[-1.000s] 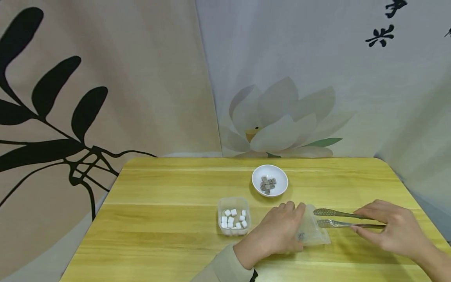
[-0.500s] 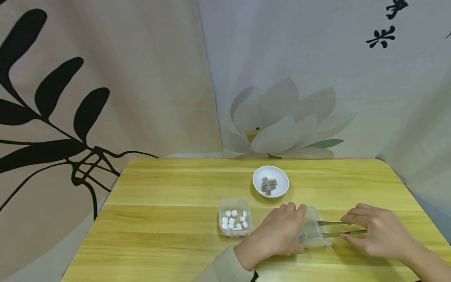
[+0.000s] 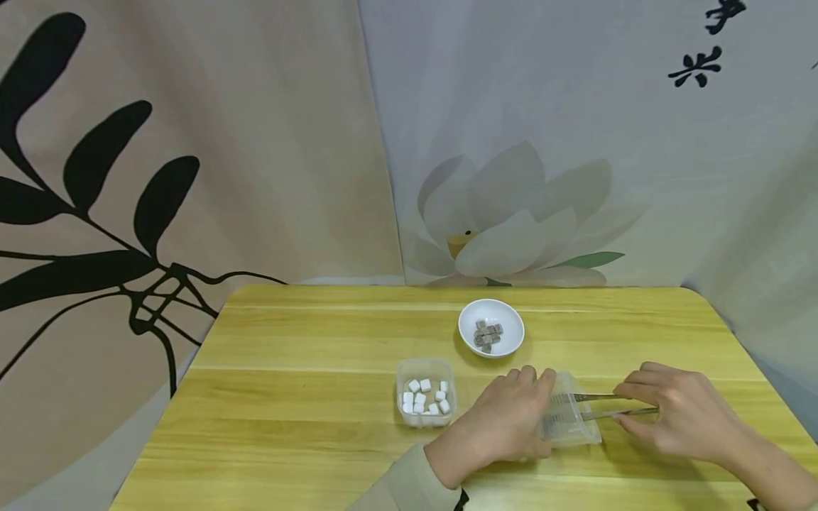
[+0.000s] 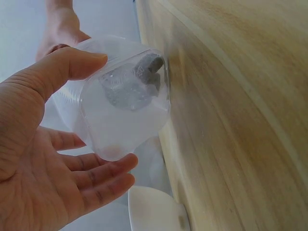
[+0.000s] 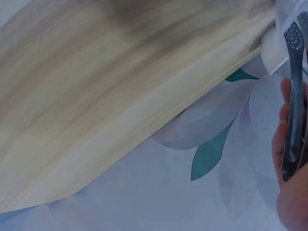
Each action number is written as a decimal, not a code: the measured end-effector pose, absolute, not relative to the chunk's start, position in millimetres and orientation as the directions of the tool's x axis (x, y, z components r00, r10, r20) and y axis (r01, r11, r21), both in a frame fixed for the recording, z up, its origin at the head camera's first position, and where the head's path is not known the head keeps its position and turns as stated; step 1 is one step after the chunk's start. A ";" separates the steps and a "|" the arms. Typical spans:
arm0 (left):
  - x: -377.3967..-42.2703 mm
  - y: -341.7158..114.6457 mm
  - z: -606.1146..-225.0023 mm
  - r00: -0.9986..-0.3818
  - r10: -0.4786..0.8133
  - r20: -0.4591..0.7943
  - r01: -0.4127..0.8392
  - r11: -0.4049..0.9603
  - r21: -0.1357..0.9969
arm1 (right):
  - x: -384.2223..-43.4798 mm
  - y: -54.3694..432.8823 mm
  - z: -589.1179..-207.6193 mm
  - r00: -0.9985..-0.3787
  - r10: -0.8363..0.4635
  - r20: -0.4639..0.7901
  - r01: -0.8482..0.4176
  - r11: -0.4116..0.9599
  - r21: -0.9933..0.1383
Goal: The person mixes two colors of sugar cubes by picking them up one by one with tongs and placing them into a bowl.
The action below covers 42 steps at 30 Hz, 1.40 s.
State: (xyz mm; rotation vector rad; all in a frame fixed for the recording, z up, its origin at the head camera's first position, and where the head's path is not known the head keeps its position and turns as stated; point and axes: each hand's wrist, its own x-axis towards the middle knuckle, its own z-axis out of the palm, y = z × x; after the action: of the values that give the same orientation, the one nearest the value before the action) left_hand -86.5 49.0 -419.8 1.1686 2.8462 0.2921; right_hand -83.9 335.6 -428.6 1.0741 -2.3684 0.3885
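Observation:
My left hand (image 3: 501, 419) grips a clear plastic container (image 3: 569, 426) tipped on its side, its mouth facing right. Thumb and fingers spread across its sides in the left wrist view, where dark grey cubes (image 4: 150, 63) show through the base, blurred by the plastic. Metal tongs (image 3: 623, 412) are pinched between thumb and fingers of my right hand (image 3: 684, 415). Both tong arms are spread apart, their tips inside the container's mouth. One flat, perforated tip (image 5: 294, 39) shows at the upper right of the right wrist view.
A square clear tub (image 3: 407, 376) with several white cubes stands left of my left hand. Behind, a white bowl (image 3: 469, 319) holds several grey-brown cubes. The wooden table (image 3: 287, 397) ends at a printed curtain (image 3: 307, 142).
My right hand has moved left, carrying the tongs from outside the container's mouth to inside it. The left hand and container have stayed put.

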 end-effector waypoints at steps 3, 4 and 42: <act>-86.5 49.1 -419.8 -0.710 0.704 0.031 0.695 0.693 0.190 | -84.6 335.6 -429.7 -0.555 -0.614 0.562 -0.766 0.641 -0.057; -86.4 49.2 -419.9 -0.709 0.705 0.035 0.697 0.692 0.187 | -84.7 335.4 -429.8 -0.553 -0.616 0.560 -0.768 0.637 -0.058; -85.1 49.8 -420.7 -0.725 0.689 0.023 0.681 0.710 0.178 | -71.7 353.0 -416.4 -0.588 -0.465 0.662 -0.684 0.722 -0.100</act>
State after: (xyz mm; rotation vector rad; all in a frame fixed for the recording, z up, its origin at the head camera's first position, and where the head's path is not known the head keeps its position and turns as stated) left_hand -85.1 49.8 -420.7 1.1472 2.8637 0.2711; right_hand -71.7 353.0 -416.4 0.8678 -2.3043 0.4618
